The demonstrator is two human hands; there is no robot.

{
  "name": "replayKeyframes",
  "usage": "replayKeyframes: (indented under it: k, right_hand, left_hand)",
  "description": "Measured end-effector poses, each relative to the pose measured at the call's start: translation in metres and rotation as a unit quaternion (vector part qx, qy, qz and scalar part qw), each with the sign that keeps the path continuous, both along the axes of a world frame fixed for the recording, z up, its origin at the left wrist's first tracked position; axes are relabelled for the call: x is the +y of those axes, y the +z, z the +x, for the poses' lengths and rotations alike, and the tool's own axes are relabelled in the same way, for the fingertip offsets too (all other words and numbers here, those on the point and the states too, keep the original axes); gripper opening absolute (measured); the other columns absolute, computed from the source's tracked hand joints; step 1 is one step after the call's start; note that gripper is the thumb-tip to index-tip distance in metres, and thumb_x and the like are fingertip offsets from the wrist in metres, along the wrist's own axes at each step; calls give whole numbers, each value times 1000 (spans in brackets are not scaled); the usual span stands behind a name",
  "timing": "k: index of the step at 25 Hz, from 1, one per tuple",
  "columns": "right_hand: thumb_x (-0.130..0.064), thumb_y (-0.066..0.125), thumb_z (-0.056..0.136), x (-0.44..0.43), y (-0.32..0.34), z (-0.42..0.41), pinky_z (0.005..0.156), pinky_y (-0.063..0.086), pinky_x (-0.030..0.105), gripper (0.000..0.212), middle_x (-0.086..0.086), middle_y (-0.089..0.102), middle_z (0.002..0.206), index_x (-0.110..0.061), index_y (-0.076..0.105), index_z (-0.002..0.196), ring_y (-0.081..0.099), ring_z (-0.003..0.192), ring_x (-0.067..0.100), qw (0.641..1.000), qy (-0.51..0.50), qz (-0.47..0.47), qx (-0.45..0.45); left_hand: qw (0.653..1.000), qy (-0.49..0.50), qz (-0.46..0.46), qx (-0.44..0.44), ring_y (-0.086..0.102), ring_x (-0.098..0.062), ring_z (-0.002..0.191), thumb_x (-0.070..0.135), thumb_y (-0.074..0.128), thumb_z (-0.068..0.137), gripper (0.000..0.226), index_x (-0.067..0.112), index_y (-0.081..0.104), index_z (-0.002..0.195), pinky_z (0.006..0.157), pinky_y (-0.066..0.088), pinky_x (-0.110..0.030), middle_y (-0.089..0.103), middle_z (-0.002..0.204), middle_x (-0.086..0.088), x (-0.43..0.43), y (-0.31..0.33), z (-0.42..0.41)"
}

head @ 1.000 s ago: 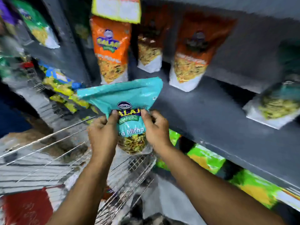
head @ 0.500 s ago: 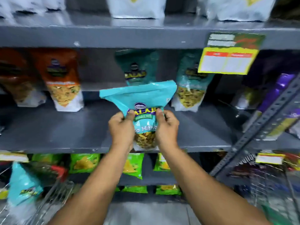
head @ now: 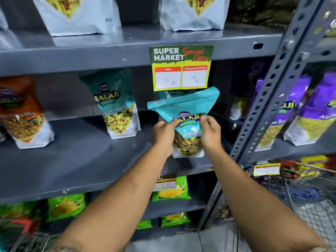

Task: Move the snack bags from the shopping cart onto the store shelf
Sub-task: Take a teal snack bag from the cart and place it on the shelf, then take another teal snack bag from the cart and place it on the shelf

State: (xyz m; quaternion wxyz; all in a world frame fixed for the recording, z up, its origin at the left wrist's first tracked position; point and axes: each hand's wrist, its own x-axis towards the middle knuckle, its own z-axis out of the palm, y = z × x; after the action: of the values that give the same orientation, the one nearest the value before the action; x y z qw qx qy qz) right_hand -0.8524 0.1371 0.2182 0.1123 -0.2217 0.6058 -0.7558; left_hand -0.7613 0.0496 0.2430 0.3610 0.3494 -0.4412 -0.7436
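A teal snack bag (head: 187,113) is gripped between my left hand (head: 164,133) and my right hand (head: 211,132), one on each side of its middle. Its base rests at, or just above, the grey middle shelf (head: 81,160), near the right end under a price card (head: 181,67). The bag's top leans back and right, and part of another teal bag shows behind it. A matching teal bag (head: 114,104) stands upright on the same shelf to the left. Only a wire corner of the shopping cart (head: 27,240) shows at bottom left.
An orange bag (head: 21,113) stands at the shelf's far left. White bags (head: 80,15) fill the shelf above, green bags (head: 65,206) the one below. A perforated grey upright (head: 272,84) bounds the bay; purple bags (head: 312,110) and a second wire cart (head: 309,193) lie to the right.
The view swung from the cart to the shelf front. Both hands carried the teal bag up and right, further onto the middle shelf beneath the price card.
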Motion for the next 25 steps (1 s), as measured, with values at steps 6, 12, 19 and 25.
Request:
replayKeyframes:
  k: [6,12,19,25]
  right_hand:
    - [-47,24,95,4,-10,30,108,37,49,56,15,51,136,-11,42,134,48,125,27,979,-176,75,74]
    - [-44,40,88,-7,-52,154,110,16,56,68,30,33,145,3,34,137,26,135,34,924,-192,146,297]
    - [-40,51,87,-117,-74,339,107,33,52,51,18,56,128,-4,58,123,50,120,40,838,264,126,460]
    - [-42,54,85,-213,-97,498,100,40,45,48,16,61,122,-10,60,120,53,116,37,728,450,194,479]
  left_hand:
    - [989,-83,-126,3,68,3,80,12,70,82,17,11,66,98,73,53,-14,71,95,-2,-8,-8,44]
    - [926,167,-304,-149,58,18,89,20,55,93,23,7,66,108,85,42,-3,67,104,-2,-54,-53,226]
    - [819,512,-124,-229,55,3,86,15,46,97,14,18,60,97,79,42,-10,58,93,5,-80,-95,519]
    - [774,518,83,-355,54,-49,115,21,47,97,38,-11,55,118,96,44,-55,58,120,-39,-69,-183,687]
